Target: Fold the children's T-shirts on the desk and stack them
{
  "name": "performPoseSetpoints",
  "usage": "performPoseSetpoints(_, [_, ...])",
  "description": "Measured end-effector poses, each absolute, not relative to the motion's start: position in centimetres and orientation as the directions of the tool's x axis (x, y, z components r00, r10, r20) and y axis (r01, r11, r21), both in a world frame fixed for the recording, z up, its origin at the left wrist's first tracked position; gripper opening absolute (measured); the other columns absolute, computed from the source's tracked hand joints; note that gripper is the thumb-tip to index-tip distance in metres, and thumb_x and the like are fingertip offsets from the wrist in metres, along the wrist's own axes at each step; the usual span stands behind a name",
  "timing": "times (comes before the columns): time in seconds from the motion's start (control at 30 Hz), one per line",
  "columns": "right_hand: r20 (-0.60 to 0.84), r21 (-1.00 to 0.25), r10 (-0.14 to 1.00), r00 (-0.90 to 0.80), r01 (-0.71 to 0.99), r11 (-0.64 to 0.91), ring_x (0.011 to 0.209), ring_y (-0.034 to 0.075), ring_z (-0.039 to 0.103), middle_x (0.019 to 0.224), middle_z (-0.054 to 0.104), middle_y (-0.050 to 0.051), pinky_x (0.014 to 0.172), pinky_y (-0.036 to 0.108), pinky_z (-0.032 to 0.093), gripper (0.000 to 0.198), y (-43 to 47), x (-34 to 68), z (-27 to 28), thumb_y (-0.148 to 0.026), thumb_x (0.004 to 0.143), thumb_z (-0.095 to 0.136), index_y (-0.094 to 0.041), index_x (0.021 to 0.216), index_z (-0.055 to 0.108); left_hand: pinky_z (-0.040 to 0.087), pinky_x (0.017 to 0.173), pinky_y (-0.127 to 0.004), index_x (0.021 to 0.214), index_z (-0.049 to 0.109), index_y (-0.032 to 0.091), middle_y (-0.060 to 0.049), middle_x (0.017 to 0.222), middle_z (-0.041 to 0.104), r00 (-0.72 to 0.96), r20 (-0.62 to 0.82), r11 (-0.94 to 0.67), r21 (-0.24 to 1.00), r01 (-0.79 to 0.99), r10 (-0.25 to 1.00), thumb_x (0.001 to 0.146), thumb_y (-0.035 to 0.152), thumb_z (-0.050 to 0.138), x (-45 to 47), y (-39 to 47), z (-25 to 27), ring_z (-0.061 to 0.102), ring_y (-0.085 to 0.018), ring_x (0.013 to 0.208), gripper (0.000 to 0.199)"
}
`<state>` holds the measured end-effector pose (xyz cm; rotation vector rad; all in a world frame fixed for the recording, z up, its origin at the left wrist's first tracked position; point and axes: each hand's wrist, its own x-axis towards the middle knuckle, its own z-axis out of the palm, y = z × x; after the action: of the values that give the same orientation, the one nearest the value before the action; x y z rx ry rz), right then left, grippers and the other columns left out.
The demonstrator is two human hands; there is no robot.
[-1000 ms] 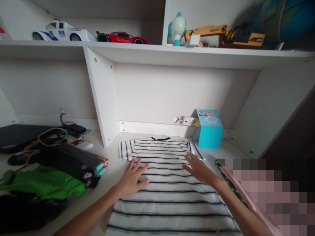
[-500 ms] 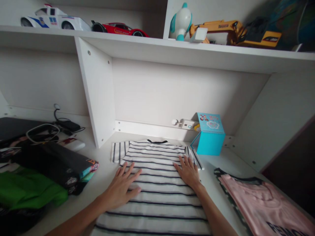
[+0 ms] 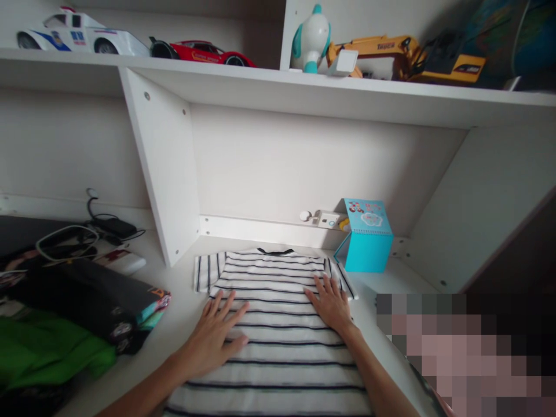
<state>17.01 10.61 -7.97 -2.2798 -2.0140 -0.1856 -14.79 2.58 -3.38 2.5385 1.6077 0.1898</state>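
A white T-shirt with dark stripes (image 3: 278, 324) lies spread flat on the white desk, its black-edged collar toward the back wall. My left hand (image 3: 217, 333) rests on the shirt's left side, fingers spread and pointing forward. On the right side, near the sleeve, my right hand (image 3: 330, 304) lies flat with its fingers stretched out. Neither hand grips the cloth. Both sleeves stick out to the sides, and the lower part of the shirt runs out of view at the bottom.
A blue desk calendar (image 3: 369, 252) stands behind the right sleeve, near a wall socket (image 3: 328, 219). Dark clothes and a green garment (image 3: 52, 353) are heaped on the left beside cables. A pixelated patch covers the right corner. Above, a shelf (image 3: 243, 78) holds toy vehicles.
The view has shifted slightly, so the shelf and toys sit a little further left. Both hands stay in place on the shirt. The pink garment at right is now hidden by pixelation.
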Motion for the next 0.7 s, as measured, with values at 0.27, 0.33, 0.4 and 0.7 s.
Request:
performPoseSetpoints(0.27, [0.083, -0.039, 0.984, 0.155, 0.988, -0.152, 0.134, 0.03, 0.013, 0.148, 0.018, 0.007, 0.102, 0.05, 0.018, 0.065, 10.3, 16.5, -7.3, -0.061, 0.086, 0.023, -0.026, 0.141, 0.021, 0.014, 0.103, -0.059, 0.139, 0.016, 0.038, -0.004, 0.149, 0.006, 0.424, -0.016, -0.416, 0.164, 0.894, 0.905, 0.083, 0.066, 0.026, -14.5, 2.7, -3.2, 0.0, -0.038, 0.133, 0.063])
performPoseSetpoints(0.33, [0.055, -0.055, 0.987, 0.153, 0.987, -0.15, 0.134, 0.031, 0.012, 0.148, 0.016, 0.008, 0.102, 0.051, 0.018, 0.065, 10.0, 16.9, -7.1, -0.06, 0.087, 0.024, -0.025, 0.141, 0.02, 0.013, 0.102, -0.059, 0.139, 0.016, 0.036, -0.006, 0.149, 0.006, 0.432, -0.048, -0.419, 0.167, 0.892, 0.901, 0.083, 0.067, 0.025, -14.2, 2.2, -2.7, -0.001, -0.039, 0.132, 0.065])
performPoseSetpoints(0.4, [0.009, -0.07, 0.991, 0.136, 0.988, -0.135, 0.133, 0.032, 0.013, 0.148, 0.017, 0.009, 0.1, 0.051, 0.021, 0.065, 9.4, 17.7, -6.6, -0.061, 0.086, 0.026, -0.026, 0.141, 0.021, 0.015, 0.101, -0.06, 0.14, 0.017, 0.035, -0.008, 0.149, 0.006, 0.451, -0.088, -0.432, 0.174, 0.885, 0.888, 0.082, 0.067, 0.025, -14.2, 1.3, -1.8, -0.001, -0.04, 0.132, 0.066])
performPoseSetpoints(0.7, [-0.063, -0.117, 0.995, 0.083, 0.989, -0.09, 0.124, 0.027, 0.035, 0.139, 0.035, 0.011, 0.1, 0.051, 0.027, 0.057, 9.7, 19.3, -3.9, -0.049, 0.087, 0.042, -0.019, 0.134, 0.033, 0.024, 0.105, -0.046, 0.139, 0.028, 0.018, -0.012, 0.145, 0.025, 0.599, -0.219, -0.585, 0.129, 0.801, 0.771, 0.087, 0.054, 0.026, -13.2, 4.8, 3.1, 0.019, -0.031, 0.133, 0.063])
